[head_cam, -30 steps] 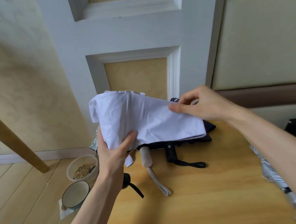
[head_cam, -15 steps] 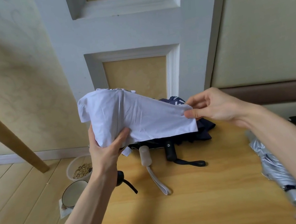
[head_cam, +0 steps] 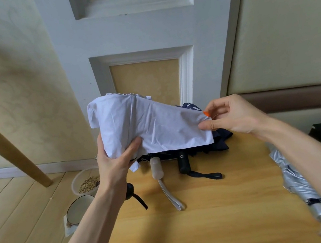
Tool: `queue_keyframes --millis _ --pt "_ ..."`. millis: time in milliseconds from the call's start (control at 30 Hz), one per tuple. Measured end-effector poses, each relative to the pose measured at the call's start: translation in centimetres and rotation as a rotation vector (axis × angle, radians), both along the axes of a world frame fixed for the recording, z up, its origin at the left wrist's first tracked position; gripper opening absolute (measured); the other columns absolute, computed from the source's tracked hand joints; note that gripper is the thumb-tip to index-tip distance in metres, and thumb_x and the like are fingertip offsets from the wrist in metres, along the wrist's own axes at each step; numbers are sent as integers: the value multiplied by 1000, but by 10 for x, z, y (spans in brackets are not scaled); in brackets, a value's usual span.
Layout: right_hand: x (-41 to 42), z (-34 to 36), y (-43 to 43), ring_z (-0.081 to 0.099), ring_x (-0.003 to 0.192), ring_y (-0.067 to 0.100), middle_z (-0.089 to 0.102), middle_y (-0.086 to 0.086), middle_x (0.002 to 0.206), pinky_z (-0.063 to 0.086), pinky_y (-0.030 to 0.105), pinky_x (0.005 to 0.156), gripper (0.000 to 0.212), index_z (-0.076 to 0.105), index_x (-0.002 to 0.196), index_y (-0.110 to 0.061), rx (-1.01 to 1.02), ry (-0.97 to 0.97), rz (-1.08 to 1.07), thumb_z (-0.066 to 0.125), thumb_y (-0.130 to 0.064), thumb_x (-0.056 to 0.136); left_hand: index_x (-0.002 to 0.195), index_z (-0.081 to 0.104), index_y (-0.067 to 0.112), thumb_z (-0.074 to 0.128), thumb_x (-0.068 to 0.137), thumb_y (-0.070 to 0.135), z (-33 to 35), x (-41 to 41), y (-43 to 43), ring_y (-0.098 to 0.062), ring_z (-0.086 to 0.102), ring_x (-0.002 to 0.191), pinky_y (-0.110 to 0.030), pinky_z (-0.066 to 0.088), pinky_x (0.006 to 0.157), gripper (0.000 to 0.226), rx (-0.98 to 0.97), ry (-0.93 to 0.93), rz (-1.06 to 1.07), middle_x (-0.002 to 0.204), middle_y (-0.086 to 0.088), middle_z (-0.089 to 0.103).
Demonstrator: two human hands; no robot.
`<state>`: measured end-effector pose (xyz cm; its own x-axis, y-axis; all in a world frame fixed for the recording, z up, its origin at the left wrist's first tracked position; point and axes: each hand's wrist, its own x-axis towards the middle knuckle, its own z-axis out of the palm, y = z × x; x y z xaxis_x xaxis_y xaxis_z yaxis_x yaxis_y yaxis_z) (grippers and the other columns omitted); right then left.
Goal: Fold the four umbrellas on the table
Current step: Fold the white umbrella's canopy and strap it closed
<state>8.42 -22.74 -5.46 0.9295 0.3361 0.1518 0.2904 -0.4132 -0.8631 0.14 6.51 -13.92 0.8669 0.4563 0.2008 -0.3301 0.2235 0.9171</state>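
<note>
Now the right hand (head_cam: pixel 228 115) has slid outward, pinching a canopy edge of the white umbrella (head_cam: pixel 147 123) taut, while the left hand (head_cam: pixel 115 162) grips its bunched end above the worktop (head_cam: pixel 212 218) (pleat-smoothing, apparently).

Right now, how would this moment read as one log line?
step: folding white umbrella | left hand: grips bunched canopy | right hand: pinches canopy edge | on table: navy umbrella, silver umbrella
</note>
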Motion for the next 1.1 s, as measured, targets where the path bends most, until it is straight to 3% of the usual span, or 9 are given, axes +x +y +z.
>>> queue_keyframes --millis 133,233,367,500,667,767,900,1033,1100 --pt "-3 6 -3 75 87 14 81 5 100 59 23 82 27 77 100 -10 -25 83 93 85 -31 86 141 57 39 91 80 15 2 -1 0 -13 71 117 -36 64 86 74 18 4 -8 132 9 67" --pt "-5 12 -6 76 98 16 81 6 106 60 25 88 25 80 110 -10 -14 146 171 70 -30 99 141 56 38 92 77 18 3 -1 2 -14 71 117 -36 64 85 76 12 17 -14 132 9 67" --pt "-3 14 -5 75 77 11 81 9 91 58 17 73 16 81 104 -8 -7 29 70 74 -20 97 142 55 37 93 73 20 4 -1 4 -15 71 118 -39 64 87 81 6 26 -14 133 10 67" --pt "-4 12 3 73 70 9 80 18 95 57 15 66 19 74 108 2 18 8 10 66 -14 103 144 54 35 93 72 18 3 0 1 -16 72 116 -37 64 84 84 -21 24 -24 134 7 67" --pt "-9 9 9 78 85 15 82 8 96 58 21 75 17 73 119 -11 116 3 4 64 -12 104 146 50 31 88 83 11 -2 2 2 -22 71 117 -41 66 80 76 -46 56 -38 138 2 62" --pt "-14 13 11 79 95 20 82 6 102 59 22 83 26 74 127 -18 168 -37 52 64 -11 104 141 53 34 88 85 15 -6 5 4 -27 71 115 -32 63 70 69 -62 90 -2 137 1 61" --pt "-22 25 16 78 103 22 82 4 108 60 27 93 22 79 118 -13 187 -28 148 66 -6 101 141 49 38 86 88 22 -7 5 4 -19 70 103 -24 58 61 67 2 121 -1 134 2 63" --pt "-30 49 20 77 104 17 82 6 106 57 18 87 34 78 116 -8 122 -26 283 60 14 96 148 39 50 94 65 49 -3 4 7 -21 66 123 -42 58 84 99 133 163 -197 142 12 61" --pt "-32 61 28 79 97 14 82 6 101 58 18 87 30 79 114 -9 80 -90 315 70 10 92 155 26 56 95 56 54 -3 5 10 -19 59 134 -43 57 91 121 177 181 -326 153 14 51"
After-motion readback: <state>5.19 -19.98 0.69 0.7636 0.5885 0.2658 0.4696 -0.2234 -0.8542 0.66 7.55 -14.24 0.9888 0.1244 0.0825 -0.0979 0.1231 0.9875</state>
